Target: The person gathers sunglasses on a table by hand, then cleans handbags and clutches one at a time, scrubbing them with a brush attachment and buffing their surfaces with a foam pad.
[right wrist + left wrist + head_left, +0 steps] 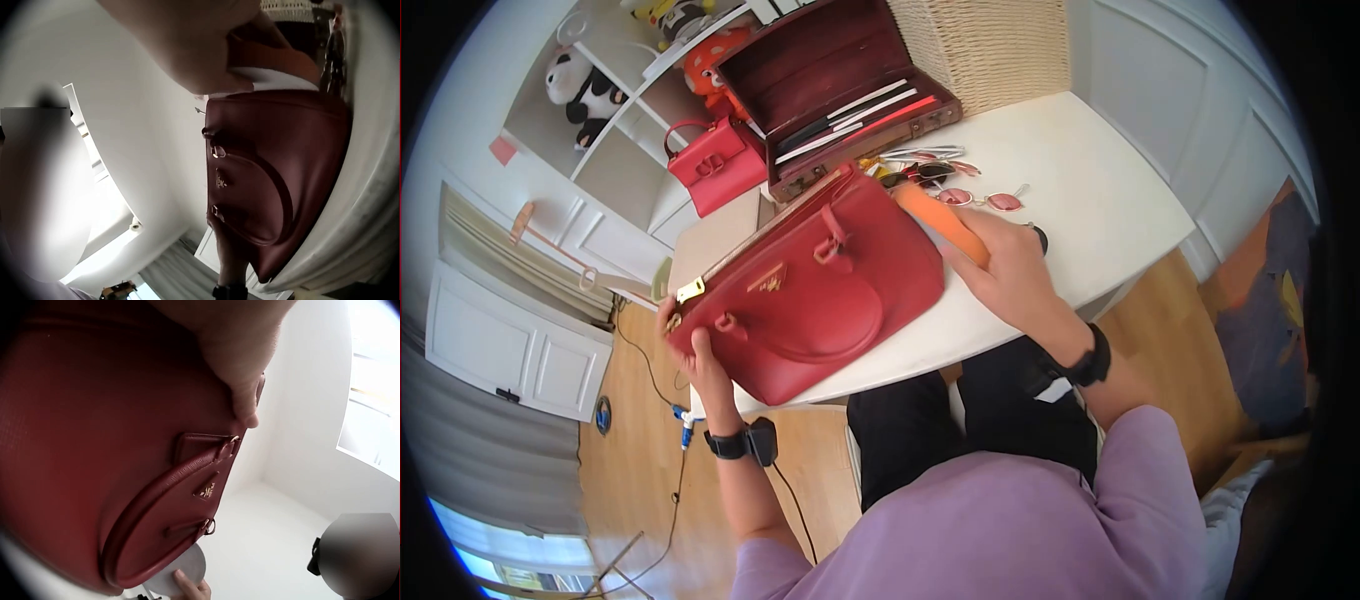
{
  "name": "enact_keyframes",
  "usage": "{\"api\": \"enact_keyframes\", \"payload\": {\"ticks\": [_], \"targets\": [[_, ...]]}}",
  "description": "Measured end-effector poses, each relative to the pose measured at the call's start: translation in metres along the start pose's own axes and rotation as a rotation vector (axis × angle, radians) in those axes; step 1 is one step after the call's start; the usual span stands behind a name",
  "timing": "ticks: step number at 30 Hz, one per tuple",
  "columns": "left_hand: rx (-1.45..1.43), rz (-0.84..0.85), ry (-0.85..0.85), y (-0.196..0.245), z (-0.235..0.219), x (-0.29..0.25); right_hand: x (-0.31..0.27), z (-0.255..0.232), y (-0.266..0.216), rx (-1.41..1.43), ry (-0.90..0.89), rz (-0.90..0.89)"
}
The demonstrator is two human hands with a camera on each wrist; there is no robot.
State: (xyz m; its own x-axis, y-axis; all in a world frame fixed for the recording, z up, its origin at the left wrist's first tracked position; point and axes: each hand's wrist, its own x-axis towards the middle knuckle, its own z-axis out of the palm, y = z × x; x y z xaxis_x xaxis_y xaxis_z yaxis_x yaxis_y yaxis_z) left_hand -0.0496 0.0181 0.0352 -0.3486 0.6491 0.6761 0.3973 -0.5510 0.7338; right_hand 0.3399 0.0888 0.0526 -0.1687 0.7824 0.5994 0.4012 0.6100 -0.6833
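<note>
Pinching one top corner of the red handbag (810, 300) between thumb and fingers, the left hand (708, 372) is bracing it at the near edge of the white table (1100, 170), while the right hand (1015, 270) is gripping an orange pad (942, 220) by the bag's other end; whether they are touching, I cannot tell. A slackening left pinch could be tipping the bag off the edge; a wide right swing, knocking the pink sunglasses (1004, 202).

"How's the light?"
"Head view's bright, fisheye-bent, black at the corners; the window (510, 568) glares lower left."
"Wrist views?"
"Dimmer: the red handbag (119, 440) falls into shadow, backgrounds partly blown out."
</note>
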Motion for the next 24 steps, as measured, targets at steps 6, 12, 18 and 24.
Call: {"api": "enact_keyframes", "payload": {"ticks": [6, 12, 18, 24], "targets": [[-0.004, 0.053, 0.019, 0.017, 0.012, -0.008, 0.010, -0.034, 0.003, 0.137, 0.020, 0.216], [-0.081, -0.012, -0.025, 0.004, -0.007, -0.008, 0.013, 0.021, 0.002, 0.345, 0.093, -0.271], [-0.014, 0.017, 0.041, 0.008, 0.000, -0.004, -0.029, 0.001, 0.005, 0.120, -0.108, 0.055], [0.068, -0.058, 0.045, 0.030, 0.012, -0.004, -0.058, 0.024, -0.011, -0.059, 0.040, -0.068]]}}
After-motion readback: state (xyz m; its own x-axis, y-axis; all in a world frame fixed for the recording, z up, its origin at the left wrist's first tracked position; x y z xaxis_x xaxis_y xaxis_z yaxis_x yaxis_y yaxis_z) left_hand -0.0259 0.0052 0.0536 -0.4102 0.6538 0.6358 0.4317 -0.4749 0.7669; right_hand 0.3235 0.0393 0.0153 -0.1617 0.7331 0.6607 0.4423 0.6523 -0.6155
